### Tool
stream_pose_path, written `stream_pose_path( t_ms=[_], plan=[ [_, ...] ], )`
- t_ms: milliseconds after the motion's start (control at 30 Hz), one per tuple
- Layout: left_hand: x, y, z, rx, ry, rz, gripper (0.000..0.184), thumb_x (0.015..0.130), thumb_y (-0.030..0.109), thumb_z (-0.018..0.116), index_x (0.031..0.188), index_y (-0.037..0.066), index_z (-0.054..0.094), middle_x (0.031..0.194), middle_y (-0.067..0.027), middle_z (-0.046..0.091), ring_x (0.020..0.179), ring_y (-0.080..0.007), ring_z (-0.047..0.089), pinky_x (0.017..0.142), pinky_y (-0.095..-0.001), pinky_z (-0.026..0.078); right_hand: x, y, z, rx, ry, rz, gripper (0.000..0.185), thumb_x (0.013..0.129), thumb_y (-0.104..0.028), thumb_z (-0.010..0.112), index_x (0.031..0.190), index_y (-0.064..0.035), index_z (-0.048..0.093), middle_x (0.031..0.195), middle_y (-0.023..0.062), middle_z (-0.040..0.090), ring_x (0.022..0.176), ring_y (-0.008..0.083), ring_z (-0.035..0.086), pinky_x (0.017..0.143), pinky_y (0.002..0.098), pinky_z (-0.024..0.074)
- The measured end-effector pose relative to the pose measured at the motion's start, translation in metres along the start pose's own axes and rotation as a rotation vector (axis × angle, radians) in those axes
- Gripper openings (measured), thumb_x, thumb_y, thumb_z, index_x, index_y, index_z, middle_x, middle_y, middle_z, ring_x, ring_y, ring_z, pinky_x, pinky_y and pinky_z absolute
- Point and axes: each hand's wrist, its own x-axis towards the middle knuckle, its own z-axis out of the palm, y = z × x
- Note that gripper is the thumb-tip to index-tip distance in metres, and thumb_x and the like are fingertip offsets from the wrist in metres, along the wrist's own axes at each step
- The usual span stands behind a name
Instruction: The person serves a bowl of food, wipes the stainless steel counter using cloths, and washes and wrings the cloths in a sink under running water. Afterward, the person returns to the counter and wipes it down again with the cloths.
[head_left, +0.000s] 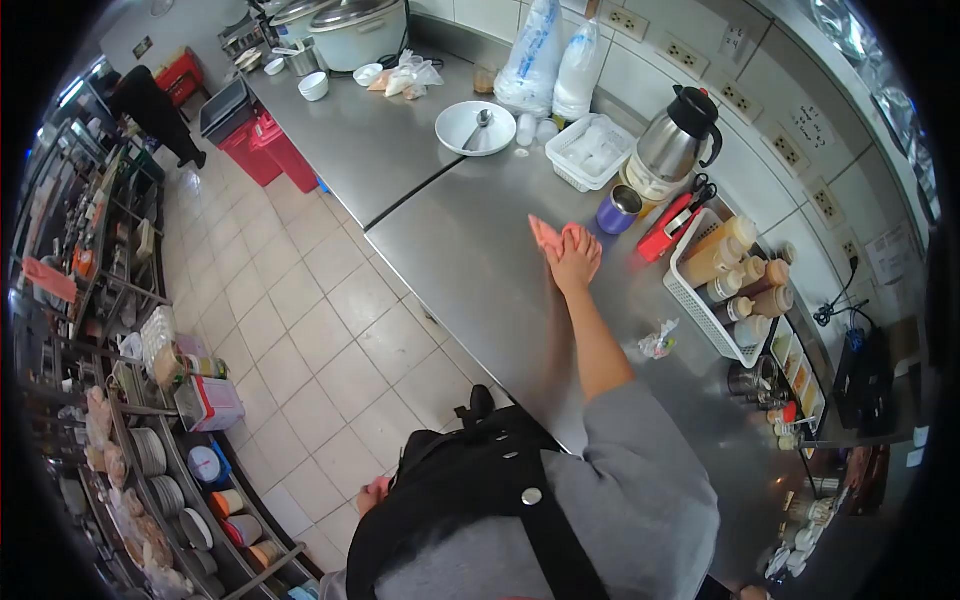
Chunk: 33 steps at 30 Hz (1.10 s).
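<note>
My right hand presses a folded pink cloth onto the steel counter, its fingers bent over the fabric. Just beyond it stands a purple steel cup. A red-handled tool lies to the right of the cup. Low beside my black apron is my left hand, mostly hidden by the apron. Its fingers look curled around something pinkish that I cannot make out.
A basket of sauce bottles, a steel jug, a white tray and a white bowl with a spoon line the counter. Crumpled plastic lies nearby. Shelves of plates stand left; another person is far off.
</note>
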Motion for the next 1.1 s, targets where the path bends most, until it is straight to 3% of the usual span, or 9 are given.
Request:
stream_pose_path(
  t_ms=[100,200,233,367,533,633,767,933,1100],
  plan=[
    [0.022,0.017,-0.005,-0.363,0.176,0.153,0.046,0.082,0.030,0.066,0.112,-0.005,0.062,0.094,-0.0235,0.070,0.091,-0.0371,0.068,0.080,-0.0432,0.053,0.035,-0.047,0.041,0.144,0.146,0.001,0.056,0.086,-0.049,0.061,0.124,-0.0082,0.059,0.130,0.0177,0.051,0.125,0.0388,0.041,0.105,0.0516,0.0324],
    [0.039,0.025,-0.004,-0.205,0.079,0.129,0.041,0.084,0.026,0.062,0.113,-0.004,0.061,0.095,-0.0199,0.070,0.082,-0.0341,0.069,0.074,-0.0427,0.055,0.029,-0.184,0.000,0.511,0.114,-0.013,0.020,0.091,-0.028,0.058,0.088,-0.0102,0.066,0.091,0.0137,0.065,0.086,0.0315,0.056,0.078,0.0463,0.0439],
    [0.047,0.029,-0.006,-0.162,0.036,0.117,0.041,0.085,0.025,0.062,0.113,-0.004,0.061,0.095,-0.0198,0.070,0.082,-0.0338,0.069,0.073,-0.0426,0.055,0.013,-0.224,0.013,1.104,-0.082,0.126,0.017,0.088,-0.028,0.062,0.090,-0.0133,0.069,0.093,0.0108,0.067,0.089,0.0304,0.059,0.079,0.0449,0.0455],
    [0.086,0.038,-0.017,-0.109,-0.064,0.095,0.040,0.085,0.025,0.062,0.113,-0.004,0.061,0.096,-0.0195,0.070,0.081,-0.0326,0.069,0.072,-0.0422,0.055,-0.046,-0.312,0.028,1.368,-0.612,-0.271,0.018,0.081,-0.006,0.062,0.096,-0.0055,0.072,0.110,0.0142,0.067,0.107,0.0271,0.061,0.093,0.0377,0.0482],
    [0.147,0.040,-0.079,-0.090,-0.098,0.084,0.038,0.086,0.024,0.061,0.112,-0.004,0.061,0.097,-0.0191,0.070,0.080,-0.0310,0.069,0.071,-0.0417,0.055,0.011,-0.279,-0.005,1.569,-0.482,0.130,0.031,0.075,0.000,0.062,0.105,-0.0035,0.068,0.114,0.0112,0.063,0.109,0.0263,0.060,0.095,0.0360,0.0485],
    [0.200,0.054,-0.122,-0.184,-0.053,0.096,0.038,0.086,0.024,0.060,0.112,-0.004,0.061,0.097,-0.0188,0.069,0.079,-0.0301,0.069,0.070,-0.0414,0.055,0.049,-0.213,-0.007,0.896,-0.075,0.005,0.027,0.077,-0.009,0.068,0.103,-0.0031,0.067,0.108,0.0124,0.064,0.102,0.0300,0.062,0.091,0.0384,0.0494],
    [0.275,0.123,-0.178,-0.572,0.213,0.202,0.035,0.088,0.021,0.059,0.113,-0.004,0.060,0.096,-0.0172,0.069,0.076,-0.0272,0.069,0.067,-0.0396,0.055,0.051,-0.151,-0.045,0.311,-0.603,0.255,0.027,0.083,-0.023,0.069,0.102,-0.0043,0.068,0.099,0.0112,0.067,0.095,0.0324,0.063,0.085,0.0403,0.0489],
    [0.278,0.354,-0.259,-0.701,0.593,0.728,0.042,0.090,0.011,0.054,0.129,-0.004,0.050,0.108,-0.0162,0.063,0.081,-0.0225,0.065,0.067,-0.0346,0.055,0.073,-0.117,-0.036,0.369,-0.321,0.396,0.031,0.086,-0.032,0.066,0.101,-0.0051,0.068,0.104,0.0124,0.067,0.100,0.0310,0.062,0.087,0.0406,0.0482],
    [0.212,0.535,-0.271,-0.638,0.373,1.086,0.042,0.089,0.011,0.056,0.128,-0.003,0.052,0.110,-0.0161,0.059,0.100,-0.0257,0.059,0.089,-0.0357,0.047,0.176,-0.085,0.022,0.540,-0.319,0.371,0.046,0.086,-0.036,0.066,0.120,-0.0057,0.058,0.110,0.0174,0.066,0.105,0.0320,0.062,0.090,0.0419,0.0476]
  ],
)
